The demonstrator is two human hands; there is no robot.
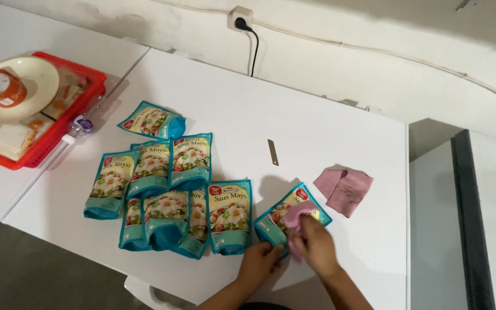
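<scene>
A teal sauce pouch (290, 217) is found lying tilted on the white table (294, 109), close to its near edge. Its lower corner is pinched by the left hand (259, 259), whose fingers are closed on the pouch's bottom end. The right hand (315, 244) is laid over the pouch's lower half, and a pink cloth (295, 221) is grasped in it and pressed against the pouch's face. Both forearms are seen rising from the bottom of the view, angled inward so that the hands almost meet.

To the right, a second pink cloth (344, 189) is spread flat near the pouch, and beyond it bare tabletop runs to the right edge. A small metal blade (272, 152) is set apart, further back. To the left, a cluster of like pouches (167, 189) is laid overlapping (some partly covered), its nearest member just beside the held pouch. The back half of the table is left open. A red tray (47, 140) is placed on the neighbouring table, well apart.
</scene>
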